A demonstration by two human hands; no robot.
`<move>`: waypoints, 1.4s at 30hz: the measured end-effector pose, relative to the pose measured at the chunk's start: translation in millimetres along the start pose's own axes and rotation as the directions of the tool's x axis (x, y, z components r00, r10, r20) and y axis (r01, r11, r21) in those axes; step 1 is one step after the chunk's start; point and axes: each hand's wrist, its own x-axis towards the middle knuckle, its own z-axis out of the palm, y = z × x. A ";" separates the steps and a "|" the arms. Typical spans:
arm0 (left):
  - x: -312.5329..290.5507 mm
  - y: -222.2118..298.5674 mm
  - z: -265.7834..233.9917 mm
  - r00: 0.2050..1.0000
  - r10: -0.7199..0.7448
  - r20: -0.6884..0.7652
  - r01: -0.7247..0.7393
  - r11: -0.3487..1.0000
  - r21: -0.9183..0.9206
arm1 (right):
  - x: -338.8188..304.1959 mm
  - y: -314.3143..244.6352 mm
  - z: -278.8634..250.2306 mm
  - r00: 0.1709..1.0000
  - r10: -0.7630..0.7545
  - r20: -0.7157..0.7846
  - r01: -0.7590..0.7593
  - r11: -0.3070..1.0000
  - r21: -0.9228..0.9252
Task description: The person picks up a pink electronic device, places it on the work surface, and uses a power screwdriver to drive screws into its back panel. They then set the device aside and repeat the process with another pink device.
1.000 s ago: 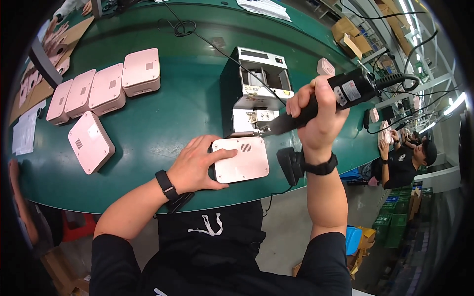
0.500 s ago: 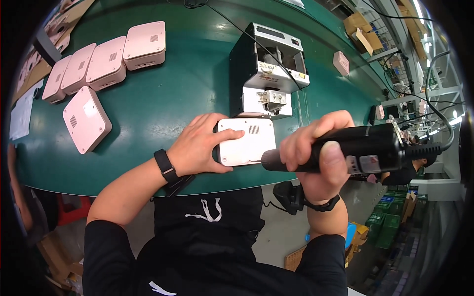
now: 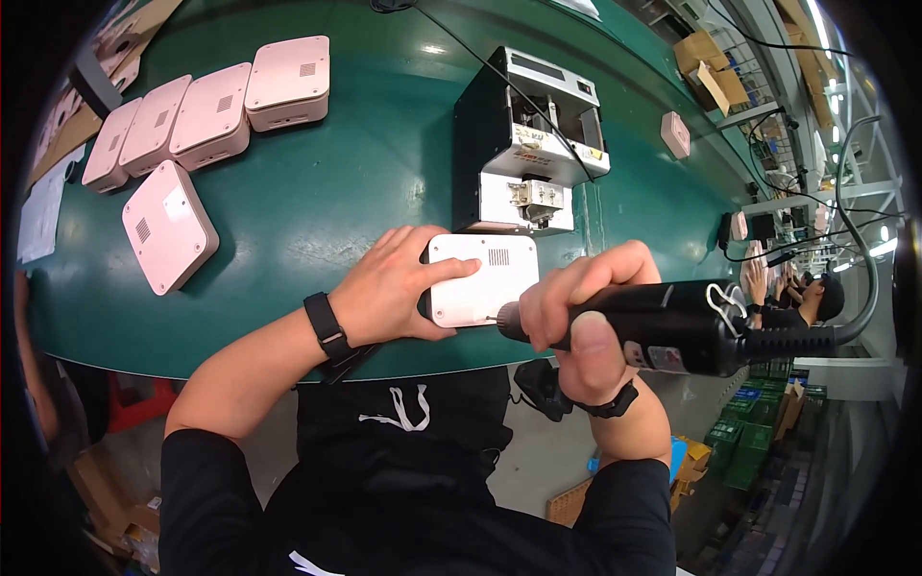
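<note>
A white square plastic casing (image 3: 507, 283) with a slotted vent and corner screw holes lies on the green table in front of me. My left hand (image 3: 389, 283) grips it from its left side, index finger flat on top, thumb at the near edge. My right hand (image 3: 588, 322) is wrapped around a black corded electric screwdriver (image 3: 677, 326), held nearly level and pointing left. The thin bit reaches over the casing's near edge; whether it touches a screw I cannot tell.
Just beyond the casing stands a black and silver screw feeder (image 3: 533, 144). Several similar casings (image 3: 209, 115) sit in a row at the far left, with another casing (image 3: 168, 226) closer. A small pink-white casing (image 3: 675, 134) lies far right. Another person (image 3: 812, 300) is at the right.
The screwdriver has tilted, its cord end dropping lower and its tip moving slightly left over the casing. My left hand keeps its hold.
</note>
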 end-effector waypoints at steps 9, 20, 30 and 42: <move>-1.1 1.2 -1.0 1.000 -0.006 0.010 0.006 1.000 0.005 | 45.1 -10.6 -32.3 0.959 -0.209 -0.189 0.230 0.968 0.100; -4.3 0.3 -0.6 1.000 -0.024 -0.014 0.024 1.000 -0.003 | 61.3 1.2 -26.9 0.971 -0.144 -0.191 0.161 0.984 0.073; -2.6 -3.8 3.9 0.999 -0.005 -0.036 0.005 1.000 0.004 | 21.2 -21.0 27.2 0.995 -0.032 0.092 0.033 0.999 -0.014; -6.6 -12.3 17.6 0.997 0.036 -0.068 -0.033 0.999 0.036 | 17.9 4.3 37.2 0.988 0.025 0.150 -0.025 1.000 -0.007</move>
